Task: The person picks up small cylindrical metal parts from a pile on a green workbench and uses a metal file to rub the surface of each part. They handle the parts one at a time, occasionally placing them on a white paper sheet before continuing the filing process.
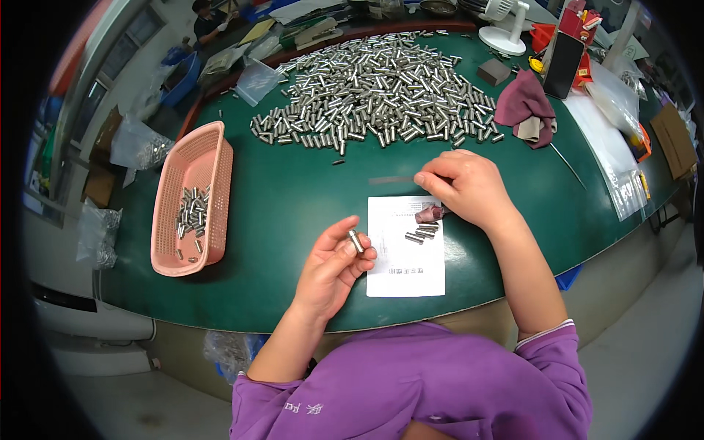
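My left hand (331, 268) holds a small shiny metal pin (356, 241) upright between thumb and fingers, just left of a printed white sheet (392, 286). In my right hand (469, 189), thumb and finger pinch a thin, blurred grey strip (391, 180) that points left above the sheet's far edge. Beneath that hand, a dark red object (429, 214), partly hidden, rests on the sheet. Several loose metal pins (420, 233) lie next to it. A big heap of similar pins (381, 92) covers the far middle of the green table (293, 191).
To the left stands a pink perforated basket (226, 183) with some pins inside. At the far right are a maroon cloth (524, 106), a grey block (493, 71), a white fan (506, 26), a thin rod (567, 163) and plastic bags (612, 161). Another person (209, 22) is at the far left.
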### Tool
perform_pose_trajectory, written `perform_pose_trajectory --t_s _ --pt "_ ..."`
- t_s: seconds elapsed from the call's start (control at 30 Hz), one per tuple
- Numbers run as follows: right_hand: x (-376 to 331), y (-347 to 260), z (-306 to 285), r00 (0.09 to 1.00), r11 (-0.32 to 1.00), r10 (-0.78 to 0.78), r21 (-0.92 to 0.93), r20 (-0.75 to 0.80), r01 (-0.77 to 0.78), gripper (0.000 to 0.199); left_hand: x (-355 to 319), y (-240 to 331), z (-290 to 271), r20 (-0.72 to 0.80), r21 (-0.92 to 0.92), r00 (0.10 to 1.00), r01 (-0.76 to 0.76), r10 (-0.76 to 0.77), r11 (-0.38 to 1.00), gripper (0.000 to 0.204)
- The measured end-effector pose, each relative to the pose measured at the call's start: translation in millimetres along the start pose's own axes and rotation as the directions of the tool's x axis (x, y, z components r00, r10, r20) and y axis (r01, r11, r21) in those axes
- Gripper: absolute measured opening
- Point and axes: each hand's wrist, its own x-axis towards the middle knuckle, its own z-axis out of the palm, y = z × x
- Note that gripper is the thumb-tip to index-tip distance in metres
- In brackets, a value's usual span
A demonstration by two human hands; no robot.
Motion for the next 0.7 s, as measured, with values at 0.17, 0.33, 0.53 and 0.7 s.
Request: perform_pose_trajectory --t_s 0.17,0.33,0.53,0.7 --pt "-1 4 18 0.994 0.991 -0.086 -0.097 0.065 0.092 0.017 0 -5 6 -0.040 0.372 0.987 -0.128 0.154 0.919 0.020" --pt "-7 -3 6 0.982 0.979 -0.187 -0.078 0.018 0.188 0.018 -3 -16 20 0.084 0.758 0.910 -0.323 0.406 0.567 0.023" --pt "-38 -33 -27 0.972 0.975 -0.138 -0.145 0.188 0.166 0.019 0 -19 31 0.308 0.947 0.867 -0.320 0.392 -0.037 0.028" --pt "-58 -35 -12 0.987 0.977 -0.132 -0.157 0.093 0.145 0.028 4 -18 37 0.252 0.966 0.915 -0.259 0.315 -0.021 0.031"
